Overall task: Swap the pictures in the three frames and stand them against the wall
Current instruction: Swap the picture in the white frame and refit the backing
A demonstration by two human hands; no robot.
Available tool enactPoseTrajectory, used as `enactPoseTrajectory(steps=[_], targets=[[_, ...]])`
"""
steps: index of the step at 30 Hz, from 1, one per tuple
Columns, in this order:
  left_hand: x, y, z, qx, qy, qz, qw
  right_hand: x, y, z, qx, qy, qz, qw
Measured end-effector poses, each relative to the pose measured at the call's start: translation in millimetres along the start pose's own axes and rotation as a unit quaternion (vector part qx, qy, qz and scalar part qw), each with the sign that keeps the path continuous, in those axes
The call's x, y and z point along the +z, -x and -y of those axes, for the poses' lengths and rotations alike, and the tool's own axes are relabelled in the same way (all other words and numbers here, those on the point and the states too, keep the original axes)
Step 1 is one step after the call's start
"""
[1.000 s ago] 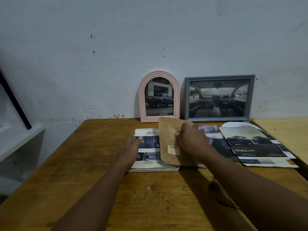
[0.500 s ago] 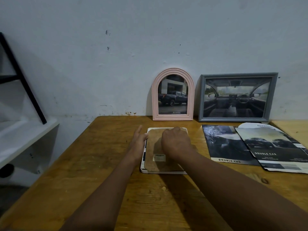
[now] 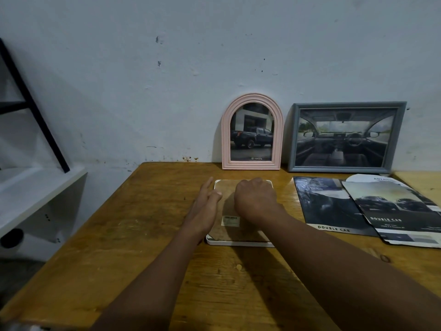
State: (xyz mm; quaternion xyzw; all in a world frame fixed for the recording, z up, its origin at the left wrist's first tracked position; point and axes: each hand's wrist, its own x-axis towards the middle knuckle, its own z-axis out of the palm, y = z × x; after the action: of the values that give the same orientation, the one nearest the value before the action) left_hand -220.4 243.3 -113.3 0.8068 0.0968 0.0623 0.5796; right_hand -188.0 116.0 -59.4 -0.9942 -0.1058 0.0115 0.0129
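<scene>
While my right hand (image 3: pixel 255 199) presses curled fingers onto the backing board (image 3: pixel 229 206) of the white frame (image 3: pixel 238 242), my left hand (image 3: pixel 206 206) rests open-fingered at its edge.

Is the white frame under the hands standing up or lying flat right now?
Lying flat, face down: the white frame rests on the wooden table, its brown backing board facing up under the right hand.

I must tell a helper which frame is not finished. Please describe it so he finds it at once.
Find the wooden table against the pale wall. In front of the pink arched frame lies a white frame, face down. Unlike the two standing frames, it lies flat, shows a brown backing board, and both hands rest on it.
</scene>
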Motion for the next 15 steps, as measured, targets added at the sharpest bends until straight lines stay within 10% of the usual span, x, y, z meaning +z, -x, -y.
enactPoseTrajectory(steps=[15], targets=[[11, 13, 22, 0.128, -0.303, 0.016, 0.944, 18, -4, -25, 0.026, -0.077, 0.004, 0.997]])
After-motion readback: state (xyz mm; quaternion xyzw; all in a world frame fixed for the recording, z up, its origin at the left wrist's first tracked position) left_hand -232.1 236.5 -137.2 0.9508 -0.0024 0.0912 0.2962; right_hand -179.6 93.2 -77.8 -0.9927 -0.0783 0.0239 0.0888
